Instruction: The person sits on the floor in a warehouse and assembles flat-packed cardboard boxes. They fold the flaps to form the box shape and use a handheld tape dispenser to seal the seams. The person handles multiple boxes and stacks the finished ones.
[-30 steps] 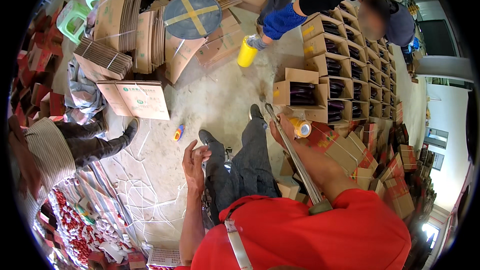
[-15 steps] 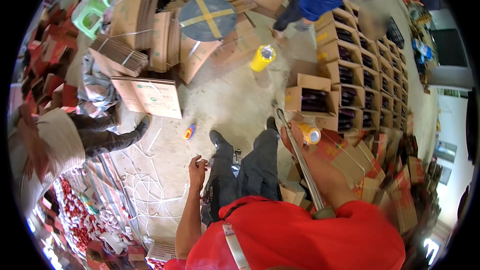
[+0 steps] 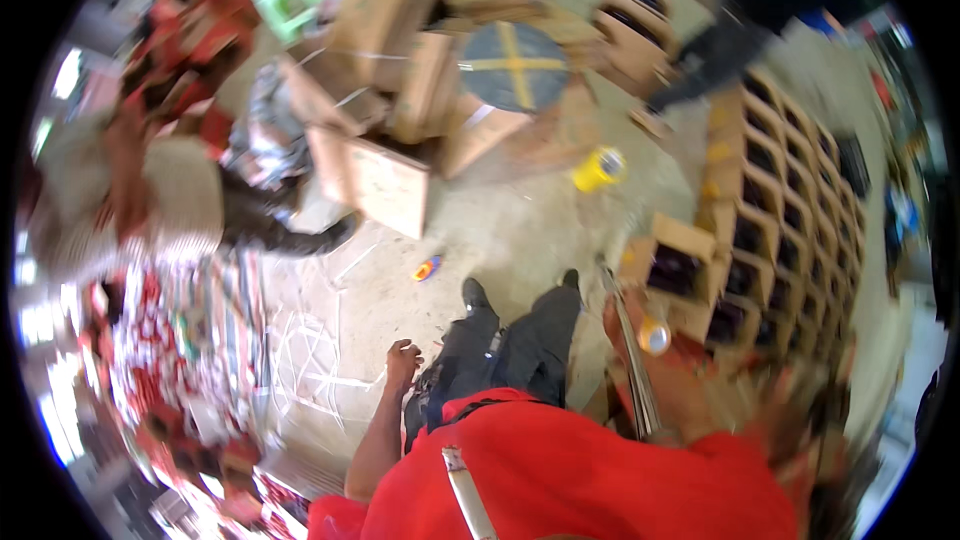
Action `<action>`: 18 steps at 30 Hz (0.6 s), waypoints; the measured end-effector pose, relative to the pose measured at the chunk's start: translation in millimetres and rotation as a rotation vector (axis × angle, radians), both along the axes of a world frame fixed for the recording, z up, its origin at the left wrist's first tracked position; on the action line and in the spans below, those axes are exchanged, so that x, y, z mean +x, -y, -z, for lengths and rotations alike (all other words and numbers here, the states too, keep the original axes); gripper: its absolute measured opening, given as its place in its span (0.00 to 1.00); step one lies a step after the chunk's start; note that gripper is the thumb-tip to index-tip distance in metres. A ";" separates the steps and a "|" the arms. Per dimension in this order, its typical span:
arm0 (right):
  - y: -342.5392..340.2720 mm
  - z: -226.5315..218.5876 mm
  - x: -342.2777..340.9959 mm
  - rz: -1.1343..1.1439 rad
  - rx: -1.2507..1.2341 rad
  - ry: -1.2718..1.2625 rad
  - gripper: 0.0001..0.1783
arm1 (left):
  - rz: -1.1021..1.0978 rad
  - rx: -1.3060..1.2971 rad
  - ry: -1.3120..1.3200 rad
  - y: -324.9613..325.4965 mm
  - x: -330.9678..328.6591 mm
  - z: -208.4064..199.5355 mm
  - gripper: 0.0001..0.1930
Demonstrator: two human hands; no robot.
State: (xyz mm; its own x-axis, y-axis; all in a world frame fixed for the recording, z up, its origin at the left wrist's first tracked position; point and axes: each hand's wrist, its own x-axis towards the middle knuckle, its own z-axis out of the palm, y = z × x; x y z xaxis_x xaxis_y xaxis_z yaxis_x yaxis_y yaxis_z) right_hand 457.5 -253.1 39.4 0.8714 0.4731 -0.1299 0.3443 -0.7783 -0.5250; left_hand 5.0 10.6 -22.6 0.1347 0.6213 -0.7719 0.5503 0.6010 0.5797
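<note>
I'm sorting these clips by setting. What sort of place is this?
Probably a packing workshop or warehouse floor: rows of open cardboard boxes stand in a grid on the right, flattened cartons are heaped on the bare concrete floor, and a yellow tape roll lies nearby.

Brown open-topped cartons (image 3: 790,190) with dark contents, stacked in rows right of yellow tape roll (image 3: 598,169). One more open carton (image 3: 672,265) just below-right of the roll. Flattened and standing brown cardboard boxes (image 3: 385,40) piled left of the roll; flat sheet (image 3: 380,185) leaning at pile's lower edge. Red-and-white printed packs (image 3: 180,360) heaped far lower left, blurred. No screens or signs.
</note>
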 end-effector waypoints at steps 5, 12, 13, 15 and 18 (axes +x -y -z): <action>7.3 28.3 11.2 -0.413 -0.012 0.090 0.09 | 0.144 0.171 -0.336 14.7 -46.5 29.8 0.22; -18.8 -7.0 16.4 -0.344 -0.014 0.127 0.10 | 0.026 0.187 -0.241 43.5 -20.4 62.1 0.26; -25.9 -5.5 21.5 -0.343 -0.041 0.184 0.10 | -0.010 0.177 -0.216 45.8 -20.3 74.8 0.27; -34.5 3.7 15.6 -0.454 0.050 0.127 0.11 | 0.164 0.380 -0.243 59.6 -79.8 112.0 0.27; -16.7 12.3 35.0 -0.498 -0.037 0.112 0.12 | 0.108 0.206 -0.284 92.9 -58.1 126.1 0.27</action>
